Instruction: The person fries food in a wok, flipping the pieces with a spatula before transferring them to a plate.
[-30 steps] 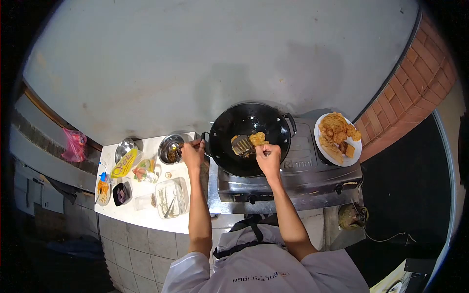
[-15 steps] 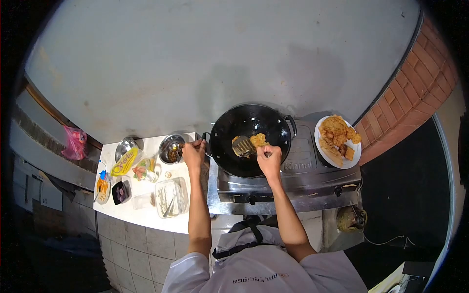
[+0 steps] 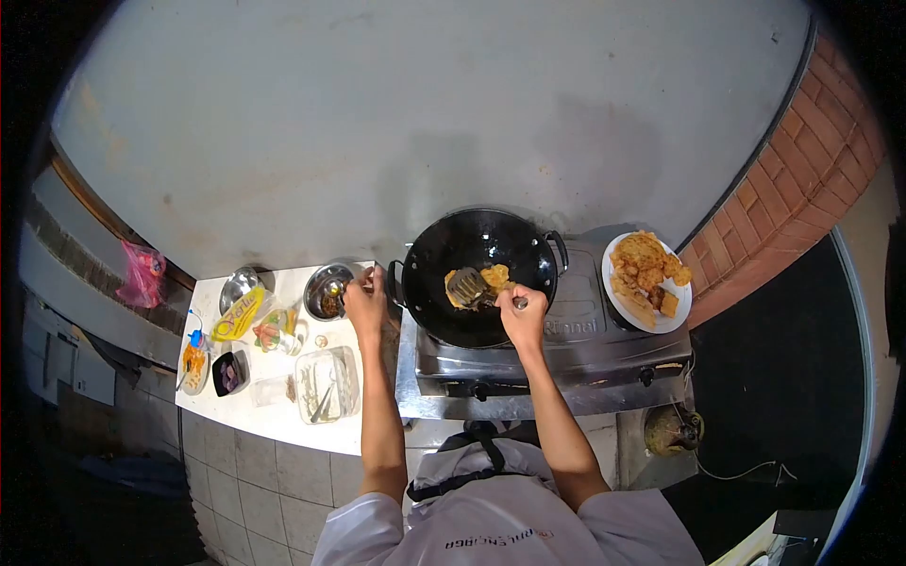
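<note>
Inside the black wok [image 3: 481, 236], a slotted spatula [image 3: 465, 286] rests among yellow-brown fried pieces [image 3: 495, 275]. My right hand [image 3: 523, 314] is closed round the spatula's handle above the wok's near side. My left hand [image 3: 365, 302] is pinched at the right edge of a steel bowl [image 3: 317, 285] holding dark brown bits. It grips what looks like a small spoon, mostly hidden by the fingers, its tip over the bowl. The wok sits on a steel gas stove [image 3: 576, 354], its left handle just right of my left hand.
Right of the wok stands a white plate [image 3: 620, 304] of fried food. On the white table [image 3: 264, 415] are another steel bowl [image 3: 243, 283], a yellow packet [image 3: 238, 316], a clear plastic container [image 3: 342, 382] and a small black bowl [image 3: 227, 375]. A grey wall [image 3: 377, 113] rises behind.
My left hand has shifted slightly left and down beside the steel bowl. The spatula has turned a little in the wok, with my right hand still on it. The whole view has shifted slightly.
</note>
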`<state>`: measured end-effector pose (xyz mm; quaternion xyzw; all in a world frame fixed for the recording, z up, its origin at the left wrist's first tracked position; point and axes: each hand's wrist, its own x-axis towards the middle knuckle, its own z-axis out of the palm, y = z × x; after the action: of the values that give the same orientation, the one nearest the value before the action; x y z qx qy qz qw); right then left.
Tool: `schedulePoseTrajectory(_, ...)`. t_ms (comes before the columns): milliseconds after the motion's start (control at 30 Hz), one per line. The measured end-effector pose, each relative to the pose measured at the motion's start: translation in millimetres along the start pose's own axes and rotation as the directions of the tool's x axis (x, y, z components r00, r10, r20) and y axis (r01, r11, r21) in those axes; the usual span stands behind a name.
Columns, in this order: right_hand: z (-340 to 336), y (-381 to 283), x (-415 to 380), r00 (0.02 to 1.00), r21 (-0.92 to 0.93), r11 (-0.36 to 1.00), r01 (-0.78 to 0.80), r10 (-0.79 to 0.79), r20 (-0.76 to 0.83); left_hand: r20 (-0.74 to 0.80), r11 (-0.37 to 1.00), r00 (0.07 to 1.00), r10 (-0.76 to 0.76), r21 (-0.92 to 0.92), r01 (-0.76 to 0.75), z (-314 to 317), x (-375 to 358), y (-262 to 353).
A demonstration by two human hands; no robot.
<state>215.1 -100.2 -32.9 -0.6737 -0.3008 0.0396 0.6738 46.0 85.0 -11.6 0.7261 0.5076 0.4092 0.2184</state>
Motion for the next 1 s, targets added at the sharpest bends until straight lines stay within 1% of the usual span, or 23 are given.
schedulePoseTrajectory(33,-4,-2,1,1.0,-0.003,1.0,-0.001,0.001,0.002,0.001,1.0,1.0,-0.003,-0.001,0.003,-3,0,2)
schedulePoseTrajectory(100,-11,-10,7,0.999,0.106,0.994,-0.04,0.044,-0.033,0.08,0.999,0.996,-0.032,0.007,0.032,-11,0,4)
schedulePoseTrajectory(133,-17,-20,12,0.998,0.114,0.992,-0.055,0.059,-0.031,0.062,1.0,0.998,0.014,-0.016,-0.013,-11,-1,2)
schedulePoseTrajectory(167,-22,-23,19,0.999,0.13,0.991,-0.011,0.017,-0.046,0.059,1.0,0.998,0.01,-0.016,-0.009,-13,-2,0)
schedulePoseTrajectory(233,-34,-31,31,0.999,0.034,0.999,0.028,-0.027,-0.016,0.125,0.996,0.992,0.034,-0.084,-0.024,-16,-2,-2)
schedulePoseTrajectory(267,-39,-39,34,0.999,0.01,0.999,0.044,-0.044,-0.005,0.124,0.996,0.992,0.032,-0.086,-0.022,-19,-3,-4)
schedulePoseTrajectory(300,-42,-45,37,0.999,0.009,0.999,0.047,-0.047,-0.004,0.158,0.986,0.987,-0.009,-0.16,0.035,-23,-4,-5)
schedulePoseTrajectory(333,-46,-49,39,0.999,-0.092,0.995,0.04,-0.038,0.022,0.195,0.968,0.98,-0.047,-0.232,0.092,-26,-7,-7)
schedulePoseTrajectory(367,-48,-52,41,0.999,-0.192,0.981,0.035,-0.026,0.048,0.195,0.968,0.98,-0.046,-0.235,0.092,-28,-10,-12)
schedulePoseTrajectory(400,-50,-54,41,0.997,-0.221,0.973,0.058,-0.044,0.067,0.189,0.957,0.981,-0.048,-0.273,0.099,-30,-15,-16)
schedulePoseTrajectory(433,-50,-51,42,0.997,-0.224,0.973,0.06,-0.046,0.069,0.184,0.945,0.982,-0.051,-0.31,0.107,-31,-21,-19)
schedulePoseTrajectory(467,-50,-44,43,0.995,-0.243,0.968,0.061,-0.041,0.087,0.2,0.928,0.973,-0.113,-0.33,0.176,-33,-28,-22)
schedulePoseTrajectory(500,-50,-41,44,0.994,-0.262,0.963,0.063,-0.036,0.106,0.199,0.927,0.973,-0.115,-0.332,0.177,-35,-30,-22)
schedulePoseTrajectory(567,-48,-34,45,0.993,-0.245,0.967,0.073,-0.047,0.11,0.257,0.898,0.961,-0.105,-0.391,0.202,-39,-32,-20)
schedulePoseTrajectory(633,-45,-27,44,0.992,-0.228,0.97,0.079,-0.054,0.112,0.229,0.889,0.967,-0.114,-0.41,0.202,-45,-33,-16)
schedulePoseTrajectory(667,-44,-22,44,0.989,-0.268,0.959,0.093,-0.058,0.136,0.199,0.879,0.972,-0.123,-0.432,0.2,-46,-34,-14)
schedulePoseTrajectory(700,-43,-20,45,0.985,-0.306,0.946,0.11,-0.062,0.161,0.198,0.879,0.972,-0.125,-0.433,0.201,-46,-34,-15)
schedulePoseTrajectory(800,-39,-15,44,0.985,-0.284,0.948,0.142,-0.106,0.139,0.224,0.871,0.967,-0.12,-0.444,0.211,-48,-36,-16)
schedulePoseTrajectory(900,-36,-7,44,0.987,-0.229,0.969,0.095,-0.062,0.145,0.226,0.862,0.965,-0.131,-0.456,0.224,-49,-40,-12)
schedulePoseTrajectory(1000,-35,-8,43,0.99,-0.232,0.97,0.077,-0.047,0.131,0.226,0.871,0.967,-0.12,-0.444,0.211,-51,-43,-11)
